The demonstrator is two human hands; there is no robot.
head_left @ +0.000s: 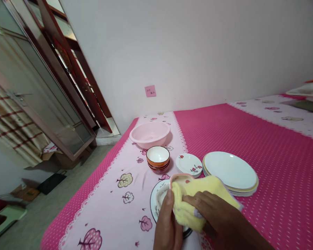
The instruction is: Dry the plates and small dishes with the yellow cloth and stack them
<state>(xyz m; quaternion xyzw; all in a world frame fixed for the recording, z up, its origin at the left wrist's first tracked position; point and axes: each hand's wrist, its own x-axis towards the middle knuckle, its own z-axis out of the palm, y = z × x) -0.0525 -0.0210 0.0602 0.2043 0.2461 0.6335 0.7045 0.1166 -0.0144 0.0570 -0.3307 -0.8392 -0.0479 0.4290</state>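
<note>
left hand (168,222) is partly closed around the side of a pink-rimmed bowl (181,177), thumb near the rim, at the lower centre of the frame. right hand (211,208), fingers bent, presses a yellow cloth (212,184) into it. the step in hand looks like wiping the bowl's inside; the next move seems to call for a steady left grip while the cloth is worked round the wall. on the wall, upper centre, a pink note (150,91) carries dark handwriting too small to read; no brand or label is legible.
</note>
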